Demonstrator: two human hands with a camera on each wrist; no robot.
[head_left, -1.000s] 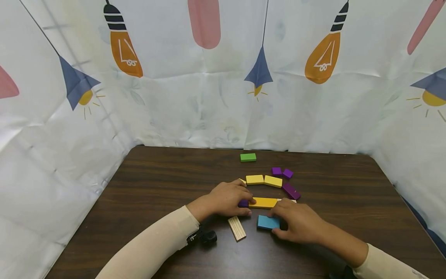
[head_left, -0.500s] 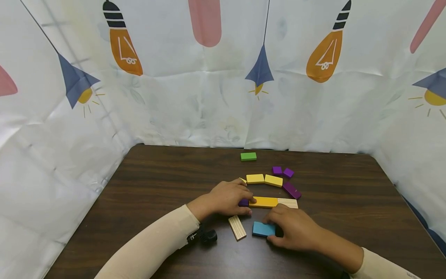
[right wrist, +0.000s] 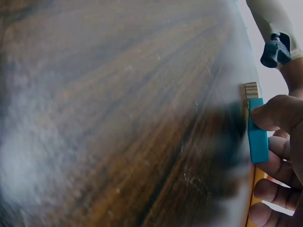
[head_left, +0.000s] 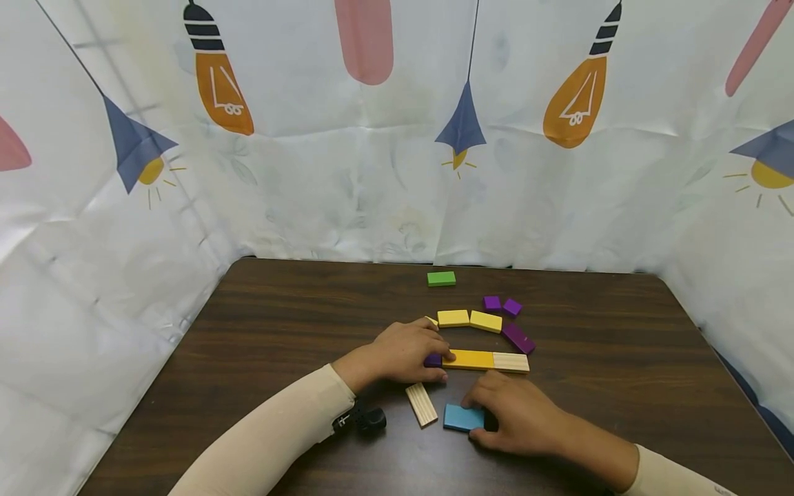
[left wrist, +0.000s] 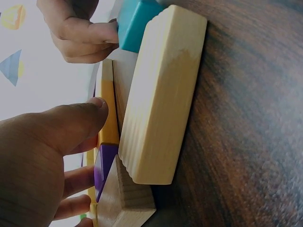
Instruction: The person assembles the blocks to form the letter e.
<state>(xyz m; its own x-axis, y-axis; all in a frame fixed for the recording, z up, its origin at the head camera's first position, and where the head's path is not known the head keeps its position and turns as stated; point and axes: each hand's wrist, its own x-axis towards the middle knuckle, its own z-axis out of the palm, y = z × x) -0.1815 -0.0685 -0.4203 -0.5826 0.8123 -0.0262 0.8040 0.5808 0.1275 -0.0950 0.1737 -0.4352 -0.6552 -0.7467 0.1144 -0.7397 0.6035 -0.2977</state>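
Observation:
My right hand [head_left: 517, 413] pinches a blue block [head_left: 462, 417] at its right end, between thumb and fingers; the right wrist view shows the thumb on the same blue block [right wrist: 258, 135]. In the head view, my left hand [head_left: 406, 353] lies over the left end of a row made of a dark purple block [head_left: 433, 361], a yellow-orange block [head_left: 469, 359] and a plain wood block [head_left: 511, 362]. Its fingers reach the row and cover part of it. A loose ridged wood block [head_left: 422, 405] lies between the hands. Beneath the left hand, another wood block [left wrist: 120, 196] shows in the left wrist view.
Behind the row, yellow blocks [head_left: 453, 318] and a purple block [head_left: 517, 338] form a curve. Two small purple blocks [head_left: 492, 303] and a green block [head_left: 441, 279] lie farther back. The dark wooden table [head_left: 298, 303] ends at a printed white curtain [head_left: 310, 193].
My right hand has drawn the blue block toward the table's front and left, closer to the loose wood block. The wood end of the row has come into full view. My left hand stays put.

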